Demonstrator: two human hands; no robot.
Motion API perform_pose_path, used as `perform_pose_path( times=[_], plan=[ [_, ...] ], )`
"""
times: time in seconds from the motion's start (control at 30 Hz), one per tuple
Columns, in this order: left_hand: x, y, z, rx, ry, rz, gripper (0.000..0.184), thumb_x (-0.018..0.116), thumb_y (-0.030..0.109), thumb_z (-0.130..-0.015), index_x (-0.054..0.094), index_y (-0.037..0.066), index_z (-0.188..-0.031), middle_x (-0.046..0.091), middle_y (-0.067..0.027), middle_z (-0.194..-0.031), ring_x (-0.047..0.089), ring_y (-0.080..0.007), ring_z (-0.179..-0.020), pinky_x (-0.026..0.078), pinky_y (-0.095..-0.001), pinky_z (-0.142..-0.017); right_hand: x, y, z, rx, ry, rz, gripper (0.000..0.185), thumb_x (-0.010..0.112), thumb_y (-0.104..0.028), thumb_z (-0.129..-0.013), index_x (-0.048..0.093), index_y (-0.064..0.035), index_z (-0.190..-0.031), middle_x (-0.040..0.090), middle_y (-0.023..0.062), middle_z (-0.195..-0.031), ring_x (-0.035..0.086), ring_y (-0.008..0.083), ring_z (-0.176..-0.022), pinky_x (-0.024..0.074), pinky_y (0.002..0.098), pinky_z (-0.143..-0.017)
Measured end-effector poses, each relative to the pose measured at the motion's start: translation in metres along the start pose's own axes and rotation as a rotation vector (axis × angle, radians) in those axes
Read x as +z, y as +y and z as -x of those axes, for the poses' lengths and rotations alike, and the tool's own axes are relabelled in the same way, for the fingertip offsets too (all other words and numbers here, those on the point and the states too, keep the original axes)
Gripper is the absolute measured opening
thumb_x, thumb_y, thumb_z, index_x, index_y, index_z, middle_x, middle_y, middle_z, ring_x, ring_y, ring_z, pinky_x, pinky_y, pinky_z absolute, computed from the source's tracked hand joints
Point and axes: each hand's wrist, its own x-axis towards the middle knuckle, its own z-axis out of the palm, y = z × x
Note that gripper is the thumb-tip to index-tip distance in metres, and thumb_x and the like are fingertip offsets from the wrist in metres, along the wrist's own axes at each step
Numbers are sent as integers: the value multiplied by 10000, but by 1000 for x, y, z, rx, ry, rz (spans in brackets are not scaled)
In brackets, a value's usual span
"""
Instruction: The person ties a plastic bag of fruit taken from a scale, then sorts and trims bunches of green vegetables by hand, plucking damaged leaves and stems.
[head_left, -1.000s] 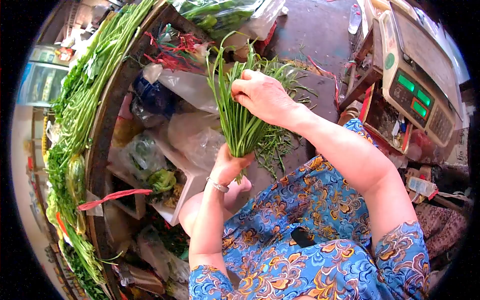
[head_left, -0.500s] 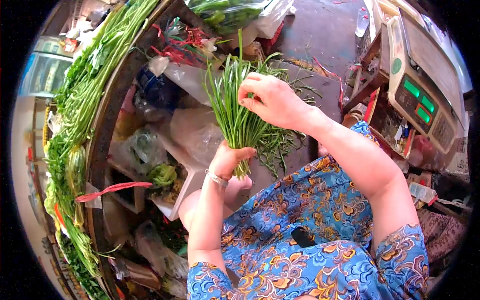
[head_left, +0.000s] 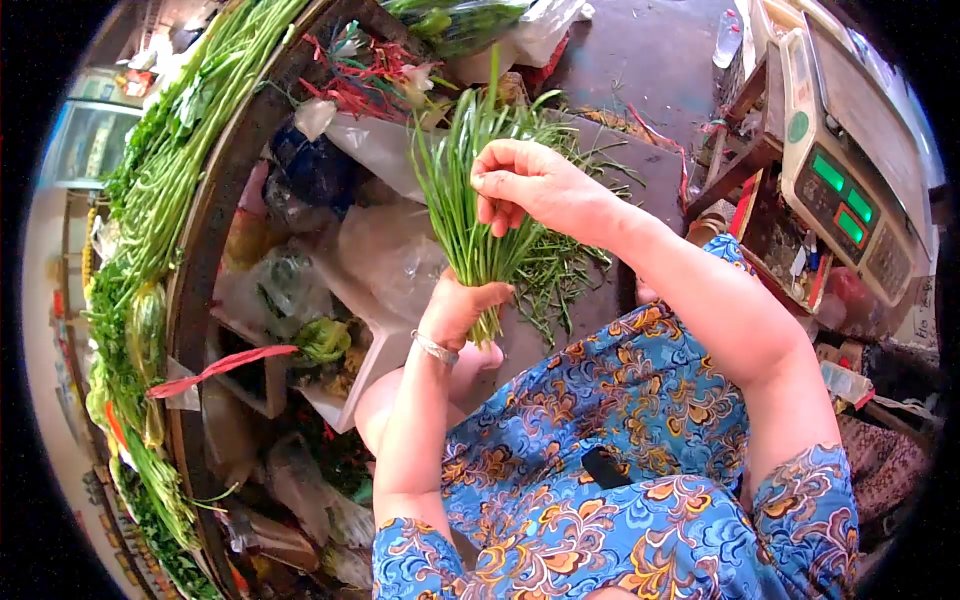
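Observation:
My left hand point(head_left: 462, 303), with a bracelet at its wrist, is wrapped round the lower stems of a bunch of chives point(head_left: 465, 200). The bunch stands nearly upright, with its leaf ends fanned out at the top and the stem ends showing below the fist. Over the right side of the leaves hovers my right hand point(head_left: 525, 190), thumb and forefinger pinched and the other fingers curled. Whether a leaf sits in that pinch is too small to tell. Loose green trimmings point(head_left: 560, 290) lie on the dark table just behind and right of the bunch.
On the left, long leafy greens point(head_left: 165, 220) line a curved ledge. Plastic bags point(head_left: 285, 290) and red ties point(head_left: 365, 85) lie between ledge and table. A scale point(head_left: 840, 195) with lit green digits stands at right; a plastic bottle point(head_left: 727, 40) lies at the back.
My right hand has shifted slightly down and left against the leaves, its fingers turned more downward. My left hand keeps its grip on the bunch in nearly the same place.

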Motion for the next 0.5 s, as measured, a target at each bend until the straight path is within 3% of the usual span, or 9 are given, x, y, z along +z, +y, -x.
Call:
perform_pose_path(
  times=[0.1,0.13,0.17,0.27,0.33,0.5],
  plan=[
    [-1,1,0,-37,35,-3,333,694,-18,-708,580,27,-1017,627,-46,-832,575,-128,-626,463,-265,-533,-2,9,-4,-73,59,220,208,605,-219,-875,600,-22,-943,649,64,-792,621,138,-682,489,279,-627],
    [1,-2,-2,15,52,18,306,704,-10,-710,596,31,-993,643,-47,-822,575,-130,-599,463,-267,-518,1,5,1,-145,84,485,155,643,-149,-869,611,-34,-968,567,-10,-705,496,62,-637,436,240,-590],
    [0,-2,-2,13,51,17,306,704,-10,-710,596,31,-993,643,-47,-822,575,-130,-599,463,-267,-518,4,7,3,-186,87,567,155,663,-155,-851,630,-49,-958,560,-5,-693,484,66,-648,437,255,-602],
    [1,-2,-2,-18,58,-3,309,705,-12,-711,596,33,-996,654,-52,-849,580,-128,-610,465,-266,-520,9,19,1,-216,108,589,171,662,-188,-839,636,-60,-949,594,43,-728,571,136,-691,477,305,-648],
    [1,-6,-4,30,55,-42,307,720,-10,-722,594,35,-998,654,-42,-847,585,-120,-639,467,-266,-535,11,24,-1,-394,213,1013,226,643,-266,-817,653,-55,-898,649,133,-868,645,297,-821,512,395,-718],
    [1,-17,-9,88,100,-186,337,753,5,-736,585,41,-1026,657,-26,-858,587,-109,-688,467,-260,-574,22,30,1,-317,144,1265,156,558,-151,-802,656,-34,-831,643,142,-860,648,318,-840,525,401,-741]
  ],
)
